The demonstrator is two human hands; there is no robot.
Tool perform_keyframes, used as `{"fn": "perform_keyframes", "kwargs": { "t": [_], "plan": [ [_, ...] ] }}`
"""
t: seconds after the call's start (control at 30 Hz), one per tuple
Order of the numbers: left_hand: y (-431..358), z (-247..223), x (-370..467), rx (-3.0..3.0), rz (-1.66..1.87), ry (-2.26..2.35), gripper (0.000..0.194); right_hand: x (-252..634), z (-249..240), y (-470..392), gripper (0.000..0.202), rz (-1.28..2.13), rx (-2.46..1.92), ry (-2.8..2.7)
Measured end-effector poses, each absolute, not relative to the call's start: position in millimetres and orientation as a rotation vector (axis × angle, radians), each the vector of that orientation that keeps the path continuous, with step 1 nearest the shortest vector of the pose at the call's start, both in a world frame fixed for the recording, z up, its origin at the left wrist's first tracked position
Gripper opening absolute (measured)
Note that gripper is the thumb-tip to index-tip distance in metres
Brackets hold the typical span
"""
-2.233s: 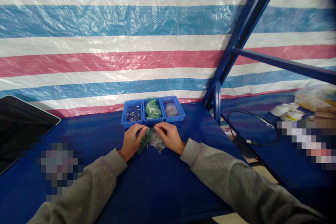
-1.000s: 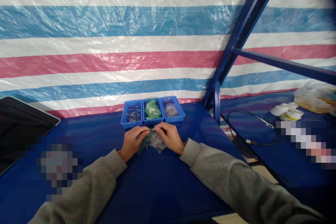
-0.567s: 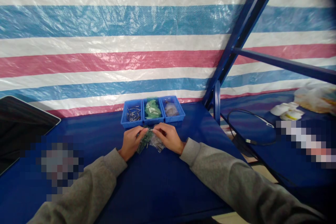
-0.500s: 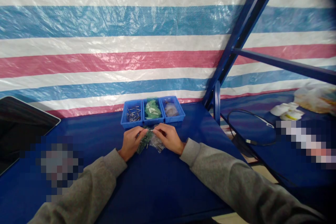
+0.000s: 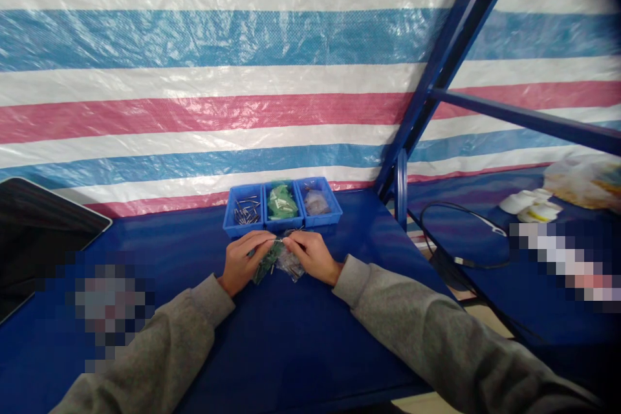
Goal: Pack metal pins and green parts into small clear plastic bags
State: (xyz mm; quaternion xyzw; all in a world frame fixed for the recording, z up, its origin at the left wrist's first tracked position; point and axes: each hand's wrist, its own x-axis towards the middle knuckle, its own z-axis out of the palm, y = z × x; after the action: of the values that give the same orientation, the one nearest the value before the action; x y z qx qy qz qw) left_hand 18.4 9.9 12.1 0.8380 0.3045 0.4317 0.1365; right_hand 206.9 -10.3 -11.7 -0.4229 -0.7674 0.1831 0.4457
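My left hand (image 5: 245, 262) and my right hand (image 5: 313, 255) meet at the fingertips just in front of three joined blue bins. Both pinch at a small, thin, light-coloured piece between them, too small to name. Under the fingers lie a green packet (image 5: 265, 268) and a clear packet (image 5: 291, 265) with dark slender pieces. The left bin (image 5: 237, 231) holds loose metal pins (image 5: 246, 212). Green bags (image 5: 282, 202) fill the middle bin (image 5: 284, 224). In the right bin (image 5: 334, 207) is a clear bag (image 5: 316, 202).
A dark screen (image 5: 43, 233) stands at the left of the blue table (image 5: 291, 349). Blue metal posts (image 5: 427, 103) rise at the right. Beyond them, a second table bears a black cable (image 5: 466, 265), white rolls (image 5: 531, 205) and a plastic bag (image 5: 585, 181).
The fingers of my left hand have shifted slightly and extend a little more over the small piece. My right hand is nearly unchanged.
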Motion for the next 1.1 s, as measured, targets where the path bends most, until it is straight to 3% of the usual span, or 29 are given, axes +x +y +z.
{"fn": "perform_keyframes", "kwargs": {
  "t": [0.53, 0.83, 1.1],
  "plan": [
    [8.8, 5.7, 17.1, 2.327, 1.069, 1.122, 0.019, 207.3, -12.0, -11.2, 0.044, 0.427, -1.087, -1.848],
    [12.0, 8.4, 19.7, 2.498, 1.057, 0.965, 0.021, 207.6, -11.9, -12.0, 0.043, 0.413, -1.103, -1.809],
    [13.6, 2.1, 18.3, 2.413, 1.165, 1.06, 0.017, 207.2, -9.4, -13.8, 0.026, 0.464, -1.073, -1.794]
  ]
}}
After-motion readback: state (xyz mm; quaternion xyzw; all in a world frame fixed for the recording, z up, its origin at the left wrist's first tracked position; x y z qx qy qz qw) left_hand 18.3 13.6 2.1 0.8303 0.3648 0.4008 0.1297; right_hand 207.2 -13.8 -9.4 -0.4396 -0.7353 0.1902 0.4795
